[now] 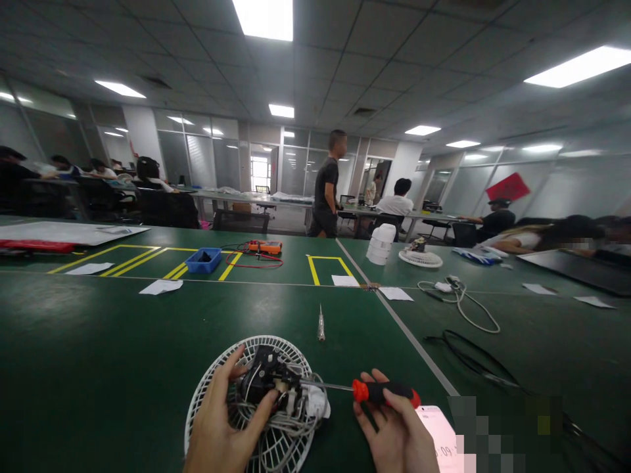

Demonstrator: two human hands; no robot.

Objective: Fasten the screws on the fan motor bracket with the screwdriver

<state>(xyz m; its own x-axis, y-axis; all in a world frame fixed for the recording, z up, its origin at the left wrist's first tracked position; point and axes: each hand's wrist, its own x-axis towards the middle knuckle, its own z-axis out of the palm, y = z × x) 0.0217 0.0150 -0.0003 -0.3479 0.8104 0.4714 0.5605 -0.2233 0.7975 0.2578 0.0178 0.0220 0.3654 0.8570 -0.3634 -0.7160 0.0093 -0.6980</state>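
A white round fan grille (198,407) lies on the green table, bearing a black fan motor (257,376) and a bundle of grey cable (290,420). My left hand (231,414) grips the motor, thumb and fingers on either side of it. In my right hand (389,420) is a screwdriver (379,392) with a red and black handle. Its shaft points left, and the tip reaches the motor's side; whether it sits in a screw is hidden. Beyond the grille lies a small clear-handled screwdriver (321,326).
A lit phone (438,433) lies beside my right hand. Farther off are a blue bin (204,260), an orange multimeter (265,247), white stacked cups or tubs (381,244), another fan grille (420,258), a grey cable (463,302) and black cables (478,361). A person walks past beyond the table.
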